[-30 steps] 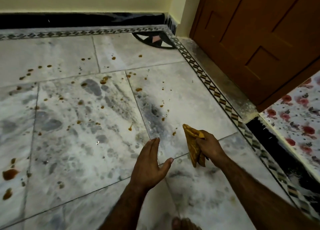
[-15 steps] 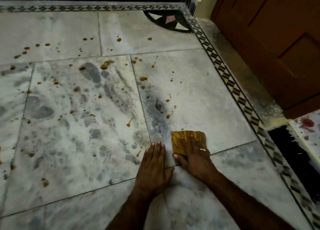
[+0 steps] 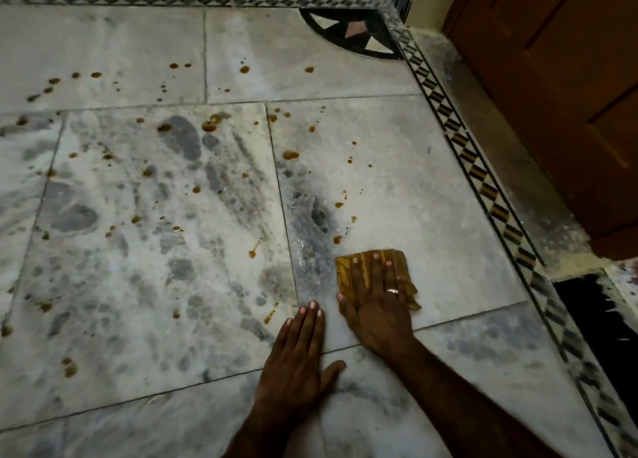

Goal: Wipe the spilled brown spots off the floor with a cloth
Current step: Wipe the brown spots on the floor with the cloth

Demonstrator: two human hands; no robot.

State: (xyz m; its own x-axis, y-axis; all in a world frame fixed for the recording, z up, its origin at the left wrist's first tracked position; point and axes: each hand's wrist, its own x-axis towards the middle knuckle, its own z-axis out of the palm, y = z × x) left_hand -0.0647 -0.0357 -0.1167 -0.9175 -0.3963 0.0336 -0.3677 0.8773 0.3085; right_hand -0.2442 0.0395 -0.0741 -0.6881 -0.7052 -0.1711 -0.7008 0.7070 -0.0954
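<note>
while your right hand [image 3: 376, 305] lies flat with straight fingers on the folded mustard-yellow cloth [image 3: 402, 262], pinning it to the grey-veined white marble floor [image 3: 431, 188] beside your left hand [image 3: 297, 364], which rests open-palmed and empty on that floor, the scattered brown liquid spots [image 3: 290, 154] begin just beyond the cloth's far edge. it looks soft, thin and light, likely to bunch or skid on smooth stone, so press through your palm over its middle rather than pinching a corner.
</note>
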